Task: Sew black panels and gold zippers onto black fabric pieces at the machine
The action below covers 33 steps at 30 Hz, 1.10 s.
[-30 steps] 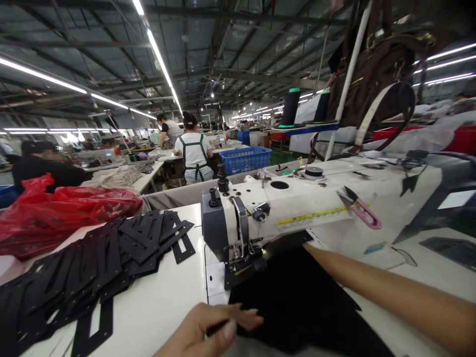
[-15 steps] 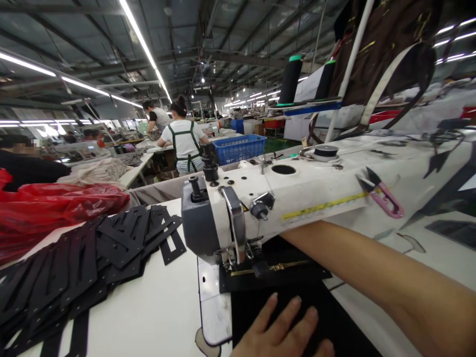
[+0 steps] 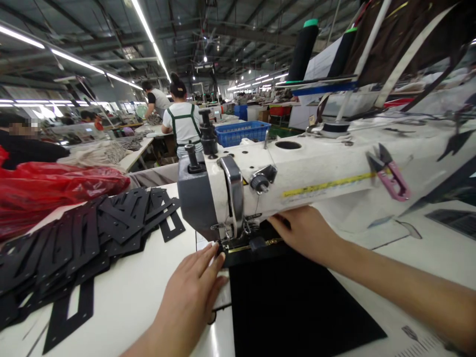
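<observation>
A white sewing machine [image 3: 297,173] stands in front of me. A black fabric panel [image 3: 293,302] with a gold zipper [image 3: 256,245] lies under its needle. My left hand [image 3: 193,287] rests flat on the machine bed, fingers stretched out, fingertips at the panel's left edge beside the presser foot. My right hand [image 3: 305,230] reaches under the machine arm, its fingers curled onto the panel's far edge behind the zipper.
A heap of black cut-out frame pieces [image 3: 82,238] covers the table on the left, with a red plastic bag [image 3: 48,191] behind it. Pink thread snips [image 3: 390,173] lie on the machine arm. Thread cones [image 3: 303,49] stand above. Other workers [image 3: 184,124] sit further back near a blue basket [image 3: 243,133].
My left hand has moved up and left from the middle of the panel to its left edge by the needle. My right hand has drawn back from under the machine into view.
</observation>
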{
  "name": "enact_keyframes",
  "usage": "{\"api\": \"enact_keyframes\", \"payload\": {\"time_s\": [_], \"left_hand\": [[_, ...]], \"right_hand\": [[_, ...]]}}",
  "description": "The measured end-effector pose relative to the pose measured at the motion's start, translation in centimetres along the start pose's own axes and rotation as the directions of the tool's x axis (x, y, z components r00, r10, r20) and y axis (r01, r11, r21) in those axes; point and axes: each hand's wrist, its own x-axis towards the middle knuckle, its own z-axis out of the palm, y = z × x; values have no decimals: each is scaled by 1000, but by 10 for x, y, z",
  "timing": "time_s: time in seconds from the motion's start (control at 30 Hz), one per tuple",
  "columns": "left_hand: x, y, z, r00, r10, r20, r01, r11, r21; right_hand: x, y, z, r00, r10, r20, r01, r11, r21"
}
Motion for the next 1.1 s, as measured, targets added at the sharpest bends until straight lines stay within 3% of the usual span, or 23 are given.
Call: {"api": "enact_keyframes", "payload": {"time_s": [0.13,0.23,0.33,0.6,0.8,1.1], "left_hand": [[2,-7,9,996,71,50,-73,996,42],[1,-2,15,999,38,22,-40,995,88],[-1,-1,16,1000,26,3,-26,994,108],[2,-4,14,994,94,56,-102,985,142],[7,-3,11,990,119,69,-129,978,162],[11,-6,17,996,94,-13,-92,989,118]], "right_hand": [[-12,-38,10,988,-155,25,152,985,81],[-13,-53,27,988,-117,103,104,987,121],[-9,-52,38,977,-133,165,106,981,163],[-6,-44,39,958,-250,143,231,964,133],[-7,-44,44,949,-242,204,231,970,75],[-3,-43,43,959,-234,162,217,969,114]]}}
